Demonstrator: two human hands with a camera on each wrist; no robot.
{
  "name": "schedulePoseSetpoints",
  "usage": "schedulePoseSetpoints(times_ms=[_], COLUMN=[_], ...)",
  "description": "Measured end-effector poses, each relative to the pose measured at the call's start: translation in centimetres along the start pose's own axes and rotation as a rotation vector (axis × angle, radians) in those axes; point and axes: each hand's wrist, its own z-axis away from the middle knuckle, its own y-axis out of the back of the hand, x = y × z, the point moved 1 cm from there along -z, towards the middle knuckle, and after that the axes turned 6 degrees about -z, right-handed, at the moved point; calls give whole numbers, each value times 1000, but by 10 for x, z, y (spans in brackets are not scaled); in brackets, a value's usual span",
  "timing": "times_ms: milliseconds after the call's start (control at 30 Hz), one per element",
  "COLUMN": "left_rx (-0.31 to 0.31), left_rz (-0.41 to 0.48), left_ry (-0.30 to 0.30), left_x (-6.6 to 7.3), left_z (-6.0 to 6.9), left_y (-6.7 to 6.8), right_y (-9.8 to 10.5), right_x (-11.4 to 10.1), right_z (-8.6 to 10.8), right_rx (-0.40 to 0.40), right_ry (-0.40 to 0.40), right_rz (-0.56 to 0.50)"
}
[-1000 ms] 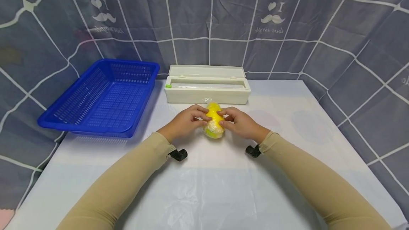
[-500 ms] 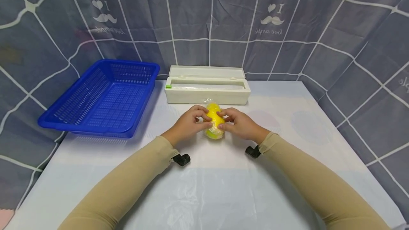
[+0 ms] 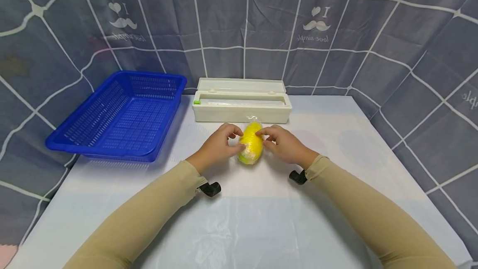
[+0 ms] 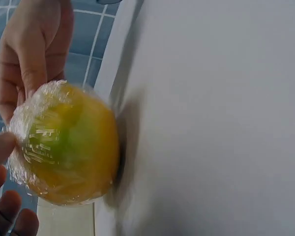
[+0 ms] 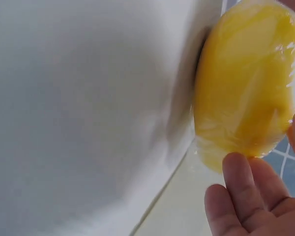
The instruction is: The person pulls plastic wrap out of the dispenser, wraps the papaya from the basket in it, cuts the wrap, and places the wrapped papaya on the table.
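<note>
A yellow fruit (image 3: 252, 141) with a green end, wrapped in clear cling film, rests on the table; its kind is uncertain. On its left side my left hand (image 3: 221, 142) holds it lightly, thumb and bent fingers against the film. Opposite, my right hand (image 3: 284, 143) steadies it with its fingertips. The left wrist view shows the crinkled film and green end of the fruit (image 4: 73, 142), with left fingertips (image 4: 2, 150) at its edge. In the right wrist view the fruit (image 5: 248, 81) looks smooth, and right fingertips (image 5: 238, 172) touch one end.
Behind the fruit stands a white cling film box (image 3: 242, 113), lid raised, with a roll inside and a green slider at its left end. To the left is a blue plastic basket (image 3: 157, 136). A white cloth covers the table (image 3: 254, 227); grey checked curtains surround it.
The fruit has turned between the hands, showing more smooth yellow and less of the green end. Its loose film tip shifted right. Both hands' fingers loosened slightly and moved a little apart.
</note>
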Motion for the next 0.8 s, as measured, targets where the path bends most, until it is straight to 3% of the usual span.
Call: schedulePoseSetpoints(times_ms=[133, 267, 567, 800], left_rx=[17, 6, 20, 22], left_rz=[-143, -230, -363, -414], left_ry=[-60, -96, -86, -82], left_x=[5, 10, 15, 17], left_z=[6, 11, 14, 12], left_y=[-2, -5, -7, -3], right_y=[3, 6, 12, 18], right_x=[-2, -6, -10, -10], right_z=[0, 1, 6, 10], right_rx=[12, -3, 74, 23], right_ry=[9, -3, 49, 17], right_rz=[99, 191, 280, 277])
